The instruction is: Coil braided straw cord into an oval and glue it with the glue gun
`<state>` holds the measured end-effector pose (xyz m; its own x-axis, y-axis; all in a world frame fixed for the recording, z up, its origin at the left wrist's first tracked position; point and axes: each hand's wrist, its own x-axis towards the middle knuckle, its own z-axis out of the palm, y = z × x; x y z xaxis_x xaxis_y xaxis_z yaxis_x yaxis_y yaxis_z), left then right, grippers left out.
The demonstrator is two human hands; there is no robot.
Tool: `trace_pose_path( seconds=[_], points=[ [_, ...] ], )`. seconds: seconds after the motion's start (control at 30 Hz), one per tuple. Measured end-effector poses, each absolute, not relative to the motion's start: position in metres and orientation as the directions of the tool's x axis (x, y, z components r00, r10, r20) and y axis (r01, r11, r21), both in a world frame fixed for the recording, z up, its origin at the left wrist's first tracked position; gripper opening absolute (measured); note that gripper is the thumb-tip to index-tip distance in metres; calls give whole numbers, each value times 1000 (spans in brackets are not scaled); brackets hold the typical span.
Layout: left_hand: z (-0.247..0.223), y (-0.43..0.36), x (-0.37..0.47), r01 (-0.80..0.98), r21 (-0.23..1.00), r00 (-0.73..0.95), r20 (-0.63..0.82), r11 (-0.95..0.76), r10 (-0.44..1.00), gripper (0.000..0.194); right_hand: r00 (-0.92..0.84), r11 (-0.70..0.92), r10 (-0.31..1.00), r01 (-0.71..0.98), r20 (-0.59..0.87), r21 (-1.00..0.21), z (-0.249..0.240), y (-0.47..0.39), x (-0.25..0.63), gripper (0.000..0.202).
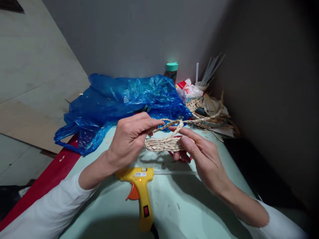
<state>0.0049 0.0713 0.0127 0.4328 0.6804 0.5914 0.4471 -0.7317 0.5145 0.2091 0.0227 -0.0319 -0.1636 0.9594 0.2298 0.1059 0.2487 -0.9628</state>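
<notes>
Left hand (128,137): cord (199,120) pinched in the grip, thumb and forefinger closed on it.
Right hand (205,157): coil (161,145) clamped by its right end in the grip, the index finger extended toward the left hand.
Coil: held above the desk (174,205), between the two hands.
Cord: trailed rightward to the basket (193,105).
Glue gun (144,196): laid on the desk, nearer the viewer than the coil; small orange light lit.
Bag (119,96): crumpled beyond the hands.
</notes>
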Motion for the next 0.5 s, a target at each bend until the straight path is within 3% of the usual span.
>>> trace_pose_path(
  seconds=[0.23, 0.37, 0.5],
  points=[
    [-2, 71, 5, 438, 522, 469, 562, -732, 682, 35, -184, 254, 955, 115, 231, -960, -39, 25, 209, 37],
    [-5, 62, 5, 458, 356, 542, 615, -815, 573, 29, -202, 291, 945, 153, 258, -945, -38, 23, 207, 34],
    [-6, 48, 5, 497, 215, 597, 619, -841, 511, 48, -203, 306, 941, 161, 272, -938, -36, 19, 205, 32]
  ],
)
